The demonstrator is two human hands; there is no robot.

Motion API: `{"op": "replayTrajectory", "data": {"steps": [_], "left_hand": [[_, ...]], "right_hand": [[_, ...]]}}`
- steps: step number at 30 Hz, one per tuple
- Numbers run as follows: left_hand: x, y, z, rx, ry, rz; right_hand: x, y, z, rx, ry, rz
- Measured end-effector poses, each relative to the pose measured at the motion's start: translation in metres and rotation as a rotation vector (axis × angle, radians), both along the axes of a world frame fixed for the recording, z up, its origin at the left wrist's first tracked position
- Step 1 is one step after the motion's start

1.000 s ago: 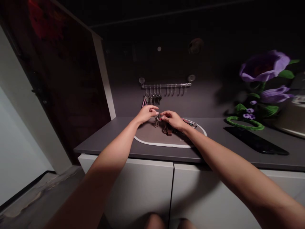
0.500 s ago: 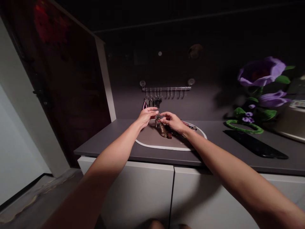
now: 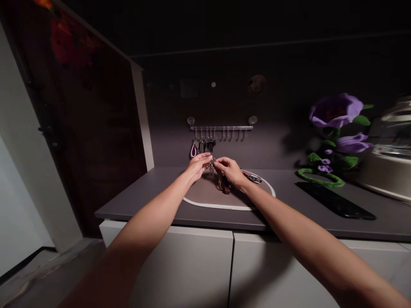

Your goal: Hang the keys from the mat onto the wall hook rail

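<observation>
Between both hands, above an oval mat (image 3: 205, 201), hangs a bunch of keys (image 3: 211, 167) on a metal ring. My left hand (image 3: 198, 166) pinches it from the left between thumb and fingers. From the right, my right hand (image 3: 229, 169) closes its thumb and forefinger on the same bunch. A brown strap-like key fob (image 3: 220, 179) dangles below the right fingers; where it joins the ring is too small to tell. Other key things (image 3: 252, 176) lie on the mat behind my right hand, partly hidden by it.
A clear hook rail (image 3: 221, 128) on the back wall carries several keys (image 3: 205, 143) on its left hooks and a pink loop (image 3: 193, 150). On the right of the counter (image 3: 128, 194) are a black phone-like slab (image 3: 335, 201), purple flowers (image 3: 337, 112) and a pale appliance (image 3: 385, 169).
The view has shifted, so the scene sits lower and further left. Both hands stay at the key bunch; the brown fob has turned, and its lettering no longer shows.
</observation>
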State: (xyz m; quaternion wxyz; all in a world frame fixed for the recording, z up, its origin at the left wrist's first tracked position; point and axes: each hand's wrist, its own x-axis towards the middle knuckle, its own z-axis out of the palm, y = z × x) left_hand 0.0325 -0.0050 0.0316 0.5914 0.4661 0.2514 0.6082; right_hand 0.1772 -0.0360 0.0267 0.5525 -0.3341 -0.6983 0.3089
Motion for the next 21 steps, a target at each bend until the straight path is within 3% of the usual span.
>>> {"op": "replayTrajectory", "data": {"steps": [6, 9, 12, 16, 21], "left_hand": [[0.003, -0.006, -0.001, 0.074, 0.030, -0.033], [0.004, -0.007, -0.004, 0.111, 0.111, 0.023], [0.006, -0.004, -0.009, 0.178, 0.317, 0.187], [0.009, 0.000, -0.016, 0.386, 0.694, 0.401], [0.012, 0.000, -0.022, 0.656, 1.007, 0.504]], "right_hand": [[0.000, -0.001, 0.003, -0.056, 0.088, -0.009], [0.001, 0.002, 0.006, -0.089, 0.136, -0.037], [0.002, 0.008, 0.013, -0.131, 0.210, -0.036], [0.001, 0.023, 0.029, -0.197, 0.338, -0.037], [-0.003, 0.043, 0.055, -0.210, 0.462, -0.089]]}}
